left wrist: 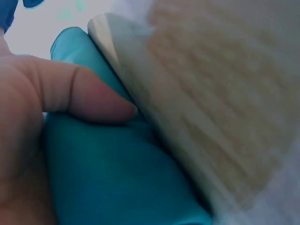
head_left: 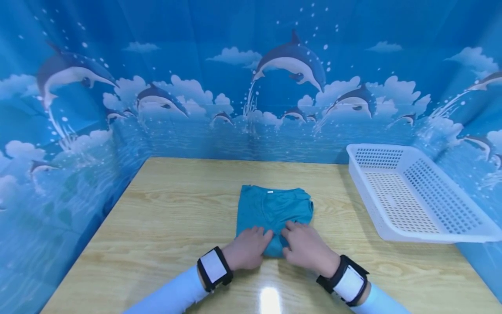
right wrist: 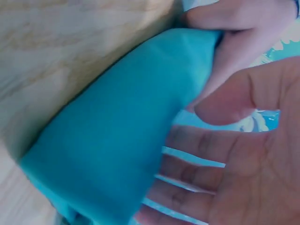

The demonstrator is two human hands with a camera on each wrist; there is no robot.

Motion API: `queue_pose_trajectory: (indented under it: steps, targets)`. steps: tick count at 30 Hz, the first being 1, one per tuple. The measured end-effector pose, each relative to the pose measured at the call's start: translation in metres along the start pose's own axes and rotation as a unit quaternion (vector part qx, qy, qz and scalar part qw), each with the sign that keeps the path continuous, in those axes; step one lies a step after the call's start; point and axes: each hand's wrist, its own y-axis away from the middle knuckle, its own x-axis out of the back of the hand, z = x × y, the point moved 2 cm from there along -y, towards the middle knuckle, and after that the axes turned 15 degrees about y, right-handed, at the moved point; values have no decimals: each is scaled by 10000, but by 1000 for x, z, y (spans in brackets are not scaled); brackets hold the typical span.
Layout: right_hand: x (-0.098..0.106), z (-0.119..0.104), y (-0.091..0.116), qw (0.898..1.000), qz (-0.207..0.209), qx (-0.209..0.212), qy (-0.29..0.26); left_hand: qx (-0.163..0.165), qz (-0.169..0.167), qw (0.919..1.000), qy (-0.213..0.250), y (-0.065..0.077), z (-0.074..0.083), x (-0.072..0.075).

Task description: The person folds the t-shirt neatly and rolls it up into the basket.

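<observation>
A teal garment (head_left: 274,207) lies folded into a rough square on the wooden table, a small white label near its far edge. My left hand (head_left: 248,247) grips its near edge; in the left wrist view the thumb (left wrist: 101,96) presses into the teal fabric (left wrist: 108,159). At the near right part of the garment is my right hand (head_left: 306,245). The right wrist view shows its fingers (right wrist: 187,176) fairly straight against the back of the fabric (right wrist: 112,122), fingertips hidden, with the thumb (right wrist: 229,103) apart from the fabric.
A white perforated plastic basket (head_left: 362,192) stands at the table's right side, with nothing in it. Bare wood-grain tabletop (head_left: 172,205) lies left of the garment. Behind and beside the table hangs a blue dolphin-print curtain (head_left: 219,35).
</observation>
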Motion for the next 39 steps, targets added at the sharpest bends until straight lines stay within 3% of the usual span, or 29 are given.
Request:
queue_pose_trajectory:
  steps: [5, 10, 15, 18, 21, 24, 33, 39]
  targets:
    - [9, 1, 13, 9997, -4, -144, 173, 210, -384, 9952, 877, -6, -8, 5]
    - [9, -1, 20, 9992, -119, -150, 349, 524, -978, 9800, 1653, -14, -17, 13]
    - [2, -5, 22, 9990, -126, 9, 430, 782, -1616, 9434, 2789, -26, -29, 19]
    - [-5, -9, 22, 9989, -82, 107, 445, 641, -1944, 9160, 3451, -31, -34, 20]
    - [-12, -16, 23, 9983, -1, 253, 520, 420, -2273, 8943, 3831, -34, -38, 20]
    - [-17, -23, 23, 9970, 132, 342, 688, 341, -2468, 8831, 3976, -35, -40, 19]
    - [-17, -30, 19, 9901, 716, -15, 1204, 1175, -2203, 8949, 3698, -32, -40, 17]
    - [-16, -30, 16, 9913, 634, 9, 1157, 1100, -2307, 8996, 3541, -30, -38, 16]
